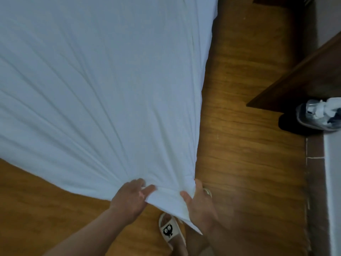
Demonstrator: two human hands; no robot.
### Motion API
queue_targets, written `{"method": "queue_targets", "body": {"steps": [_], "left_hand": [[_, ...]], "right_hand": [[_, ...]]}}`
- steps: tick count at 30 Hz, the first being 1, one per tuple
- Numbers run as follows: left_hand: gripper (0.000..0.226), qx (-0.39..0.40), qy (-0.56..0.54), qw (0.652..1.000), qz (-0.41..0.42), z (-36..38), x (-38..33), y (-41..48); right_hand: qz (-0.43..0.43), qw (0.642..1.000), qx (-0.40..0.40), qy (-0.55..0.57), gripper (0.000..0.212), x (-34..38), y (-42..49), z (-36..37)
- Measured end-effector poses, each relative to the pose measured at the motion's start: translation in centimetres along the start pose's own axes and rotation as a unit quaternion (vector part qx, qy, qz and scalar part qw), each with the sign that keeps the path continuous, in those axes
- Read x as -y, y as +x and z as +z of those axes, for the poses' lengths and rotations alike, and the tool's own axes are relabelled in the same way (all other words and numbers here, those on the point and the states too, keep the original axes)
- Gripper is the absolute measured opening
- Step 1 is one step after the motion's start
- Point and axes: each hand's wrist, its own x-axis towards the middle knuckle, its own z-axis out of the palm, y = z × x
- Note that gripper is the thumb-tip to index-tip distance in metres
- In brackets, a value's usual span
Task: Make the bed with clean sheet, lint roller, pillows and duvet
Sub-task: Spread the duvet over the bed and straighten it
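A white sheet (96, 85) is spread over the bed and fills the upper left of the view, with long creases running toward its near corner. My left hand (131, 198) grips the sheet's edge at that corner, fingers curled into the cloth. My right hand (198, 202) grips the same corner from the right, with the thumb on top of the fabric. The corner hangs between my hands above the floor. No pillows, duvet or lint roller are in view.
A wooden floor (239, 126) runs along the bed's right side and below its near edge. My slippered foot (170, 231) stands under the corner. Dark wooden furniture (299, 78) and a sneaker (319, 113) sit at the right, beside a white wall base (332, 182).
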Motion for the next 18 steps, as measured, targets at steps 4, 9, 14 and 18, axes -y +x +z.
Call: {"method": "queue_targets", "body": {"steps": [4,9,14,18], "left_hand": [[0.068,0.081,-0.063,0.992,-0.078,-1.8,-0.5,0.2],[0.077,0.061,-0.294,0.936,-0.182,-7.7,-3.0,-1.3],[0.053,0.033,-0.397,0.879,-0.263,-15.1,-5.2,-2.9],[0.046,0.019,-0.486,0.808,-0.334,-20.4,-8.4,-0.5]], "right_hand": [[-0.005,0.997,0.053,-0.048,0.061,1.0,1.4,-2.6],[-0.049,0.988,0.029,-0.143,0.049,2.9,-1.1,-13.8],[-0.071,0.959,0.035,-0.272,0.039,1.7,-3.9,-29.8],[-0.026,0.972,0.022,-0.234,0.048,1.3,-2.0,-39.8]]}}
